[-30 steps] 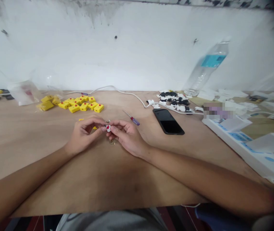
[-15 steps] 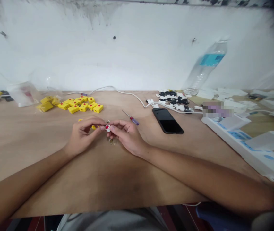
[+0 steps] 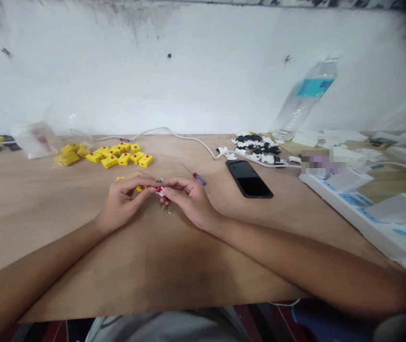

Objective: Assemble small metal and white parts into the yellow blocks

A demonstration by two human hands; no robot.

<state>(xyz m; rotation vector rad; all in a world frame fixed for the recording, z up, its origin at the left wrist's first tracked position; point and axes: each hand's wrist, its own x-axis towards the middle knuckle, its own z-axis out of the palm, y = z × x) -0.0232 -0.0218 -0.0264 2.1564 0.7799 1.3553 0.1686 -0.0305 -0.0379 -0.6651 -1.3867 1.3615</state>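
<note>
Overall: a wooden bench (image 3: 46, 199) with yellow blocks (image 3: 110, 160), a phone (image 3: 249, 179) and a small screwdriver (image 3: 196, 178).
Hands: left hand (image 3: 122, 202) and right hand (image 3: 188, 202) meet in the middle.
Fingers (image 3: 166, 189): pressed close, seeming to pinch a tiny white and red piece (image 3: 159, 191) between both hands; it is hard to see.
Tip: small pieces grip best with fingertips close.

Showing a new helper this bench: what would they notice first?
Bright yellow blocks with red dots stand out first, at the back left of the wooden table. At the centre, the left hand and right hand pinch a tiny white-and-red piece, a black smartphone lying to their right.
</note>
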